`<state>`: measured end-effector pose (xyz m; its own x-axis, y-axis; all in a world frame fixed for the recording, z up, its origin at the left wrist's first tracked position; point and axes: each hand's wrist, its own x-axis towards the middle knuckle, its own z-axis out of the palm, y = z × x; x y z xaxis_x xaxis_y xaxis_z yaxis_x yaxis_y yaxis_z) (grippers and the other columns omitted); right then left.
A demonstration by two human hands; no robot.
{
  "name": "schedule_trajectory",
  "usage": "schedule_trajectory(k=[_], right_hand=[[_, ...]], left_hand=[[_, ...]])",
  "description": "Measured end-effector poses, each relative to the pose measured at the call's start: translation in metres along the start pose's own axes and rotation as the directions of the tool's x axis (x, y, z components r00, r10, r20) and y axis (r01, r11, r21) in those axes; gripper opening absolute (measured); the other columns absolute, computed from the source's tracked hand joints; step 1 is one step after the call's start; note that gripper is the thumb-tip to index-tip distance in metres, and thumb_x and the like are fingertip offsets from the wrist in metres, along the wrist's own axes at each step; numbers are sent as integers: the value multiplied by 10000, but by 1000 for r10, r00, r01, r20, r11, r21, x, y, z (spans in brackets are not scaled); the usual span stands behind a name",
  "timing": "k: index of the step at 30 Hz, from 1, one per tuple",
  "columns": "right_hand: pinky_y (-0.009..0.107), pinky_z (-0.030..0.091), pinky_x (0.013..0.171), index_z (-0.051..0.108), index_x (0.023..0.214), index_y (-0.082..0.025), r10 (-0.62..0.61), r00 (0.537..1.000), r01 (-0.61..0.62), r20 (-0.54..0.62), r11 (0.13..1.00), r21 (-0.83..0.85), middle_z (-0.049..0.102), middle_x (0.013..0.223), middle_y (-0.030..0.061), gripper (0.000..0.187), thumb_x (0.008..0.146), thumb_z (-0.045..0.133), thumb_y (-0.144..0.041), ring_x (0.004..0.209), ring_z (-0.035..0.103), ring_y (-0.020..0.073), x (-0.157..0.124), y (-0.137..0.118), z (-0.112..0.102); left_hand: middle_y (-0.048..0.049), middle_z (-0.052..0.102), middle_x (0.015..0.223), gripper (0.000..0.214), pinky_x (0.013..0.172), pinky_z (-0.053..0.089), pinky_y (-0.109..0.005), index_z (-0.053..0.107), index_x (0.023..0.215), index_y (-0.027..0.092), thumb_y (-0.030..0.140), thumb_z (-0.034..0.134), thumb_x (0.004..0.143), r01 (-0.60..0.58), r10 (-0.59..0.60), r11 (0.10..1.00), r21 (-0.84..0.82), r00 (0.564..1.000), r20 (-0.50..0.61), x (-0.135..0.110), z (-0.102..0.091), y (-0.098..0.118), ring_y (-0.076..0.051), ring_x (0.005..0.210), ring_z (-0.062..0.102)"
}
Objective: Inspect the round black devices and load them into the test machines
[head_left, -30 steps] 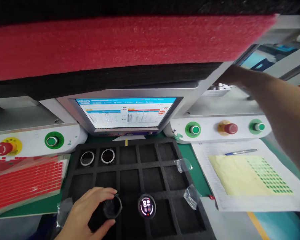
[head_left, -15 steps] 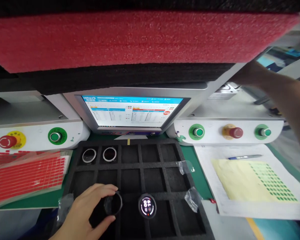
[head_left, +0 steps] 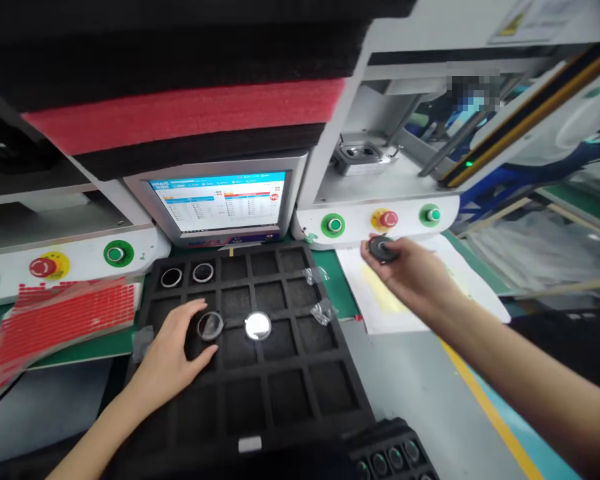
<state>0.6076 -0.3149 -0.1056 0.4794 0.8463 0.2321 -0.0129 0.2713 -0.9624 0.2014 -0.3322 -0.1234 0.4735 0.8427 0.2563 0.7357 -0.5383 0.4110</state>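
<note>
My left hand (head_left: 173,340) is curled around a round watch (head_left: 211,327) with a silver-grey rim and dark glass, thumb and fingertips at its edge, over the black foam tray (head_left: 347,373). Just right of it, a second watch (head_left: 258,327) with a bright white screen rests across a tray divider. Two more dark-faced round watches, a left one (head_left: 171,277) and a right one (head_left: 203,273), sit in the back row. My right hand (head_left: 410,267) pinches a dark round watch-like piece (head_left: 383,249) above the papers, its face not clearly visible.
A monitor (head_left: 220,207) stands behind the tray between button panels, with a red stop button (head_left: 389,219) at right. A metal fixture (head_left: 359,157) sits inside the right machine. Red sticker sheets (head_left: 75,320) lie left; another tray (head_left: 393,460) of round pieces is at the bottom.
My right hand has come back out of the right machine, now with a dark round piece. The second watch's screen went from a clock face to white. The view has swung right.
</note>
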Motion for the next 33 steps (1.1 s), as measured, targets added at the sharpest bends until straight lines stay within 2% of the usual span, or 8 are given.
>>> schedule_trajectory(k=[4,7,10,15,19,23,27,33], right_hand=[[428,680,768,718,900,-197,215,975,-220,48,961,170,726,796,40,145,801,758,-294,797,757,233,-97,-19,29],[345,673,765,746,960,-237,319,944,-326,84,859,395,749,801,6,213,770,825,-291,780,767,200,-154,-38,57],[244,645,786,768,903,-259,278,956,-290,96,838,462,768,818,-6,193,735,863,-257,809,769,167,-195,-52,78],[225,638,797,766,880,-300,237,963,-271,132,837,475,782,856,-22,159,759,861,-260,819,766,147,-236,-58,93],[240,634,817,753,921,-309,204,969,-245,142,880,407,781,882,-19,143,809,822,-253,884,760,158,-247,-58,87],[342,622,897,752,1017,-278,-72,982,56,175,994,97,763,974,34,206,849,750,-158,967,729,204,-242,-68,71],[402,638,897,754,1032,-289,-331,884,385,330,916,-114,769,912,15,333,810,753,-41,900,742,218,-231,-81,58],[342,654,902,748,952,-268,-339,811,465,477,868,-174,781,908,-20,246,830,737,-54,858,765,190,-219,-85,51]], left_hand=[[-142,594,1363,338,1088,477,-552,568,1212,194,295,632,896,58,-58,998,-3,974,-217,-16,-14,46,-318,1283,570],[-62,722,1138,184,959,585,-388,623,1117,217,236,600,936,100,-151,956,-277,974,-167,-38,-13,95,-215,1067,701],[-48,759,1040,243,848,625,-267,610,1194,212,240,619,953,125,-195,709,-694,980,-23,-58,2,138,-160,938,746],[-90,762,1062,310,794,649,-251,680,1163,191,326,740,890,-23,-351,366,-930,923,-161,-70,27,175,-192,919,761],[-29,758,883,115,726,623,-201,750,994,206,266,727,899,-45,-423,509,-860,857,-295,-73,27,180,-131,808,732],[-27,723,926,199,751,599,-211,746,1096,236,171,697,914,-120,-266,694,-710,874,-407,-81,15,172,-119,842,692],[-33,701,961,282,798,596,-208,726,1166,233,112,672,916,-189,-126,776,-602,888,-442,-84,5,165,-120,904,692],[-39,686,953,259,804,595,-191,719,1150,211,104,659,922,-228,-25,817,-529,903,-429,-83,-5,157,-115,909,696]])
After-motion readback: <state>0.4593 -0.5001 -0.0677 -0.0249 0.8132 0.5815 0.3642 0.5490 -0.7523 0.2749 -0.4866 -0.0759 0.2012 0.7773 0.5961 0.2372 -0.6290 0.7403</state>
